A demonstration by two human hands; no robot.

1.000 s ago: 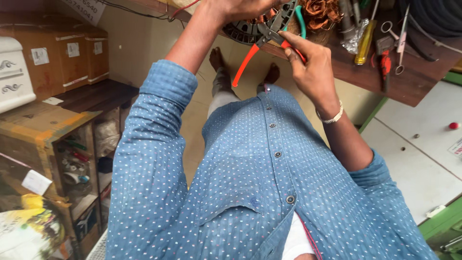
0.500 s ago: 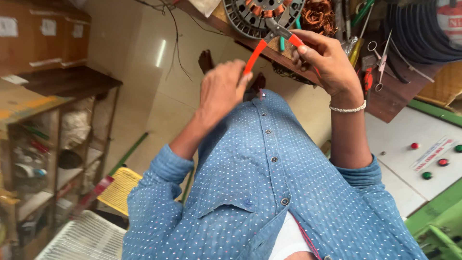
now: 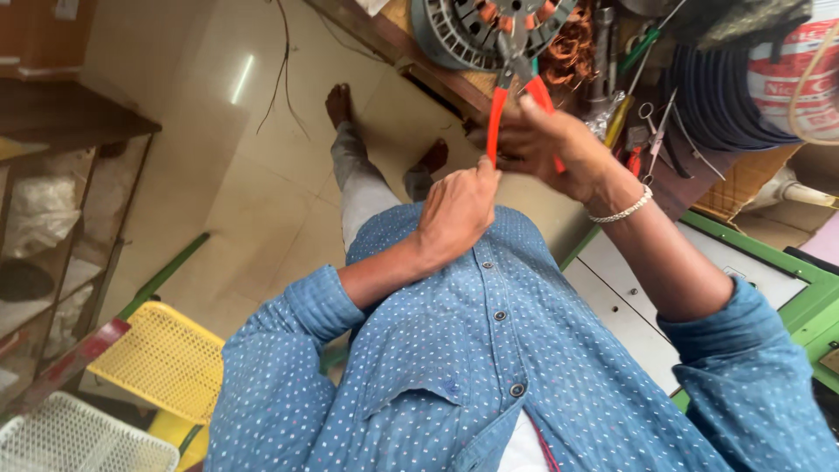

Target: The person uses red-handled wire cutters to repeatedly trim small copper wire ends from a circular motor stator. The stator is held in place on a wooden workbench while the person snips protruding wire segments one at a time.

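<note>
The right hand (image 3: 551,149) holds a pair of pliers (image 3: 516,96) with red handles. The fingers are wrapped around one handle, and the other handle sticks out on the left side of the hand. The metal tip of the pliers points up at a round metal motor part (image 3: 489,31) that lies on a wooden bench (image 3: 437,74). It is hard to see if the tip is biting on anything, because that spot is small and a bit blurry.

The left hand (image 3: 459,210) is lower, in front of the person's chest. Its fingers are curled in loosely and it does not hold anything. Its knuckles are just beside the loose red handle, but it is not clear if they touch it.

A clump of copper wire (image 3: 572,48) sits next to the motor part. More tools lie near it on the bench, such as scissors (image 3: 655,118). The person wears a blue dotted shirt (image 3: 489,376) and a thin bracelet (image 3: 620,210) on the right wrist. Down on the floor to the left stands a yellow basket (image 3: 162,358), and a white basket (image 3: 79,437) is near it. A shelf (image 3: 61,131) is at the far left.
</note>
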